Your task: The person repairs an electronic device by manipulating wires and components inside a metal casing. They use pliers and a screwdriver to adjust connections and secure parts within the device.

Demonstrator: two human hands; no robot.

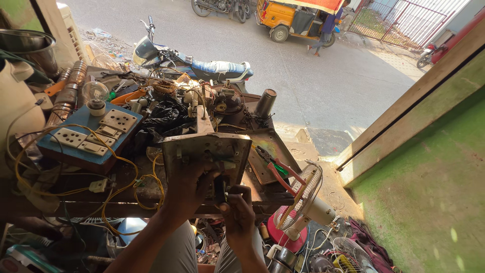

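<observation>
A worn metal plate unit [204,149] with a shaft rising from it stands tilted at the near edge of the cluttered workbench [262,199]. My left hand [186,189] grips its lower left side from beneath. My right hand [237,210] is closed around a small dark part under the plate's lower edge. What that part is cannot be made out.
A blue switchboard [88,136] with sockets, a bulb and yellow wires lies left. Red-handled pliers [278,172] rest right of the plate. A small table fan [303,199] stands below right. Motor parts crowd the bench back. A motorbike [192,63] and a yellow three-wheeler [290,17] stand outside.
</observation>
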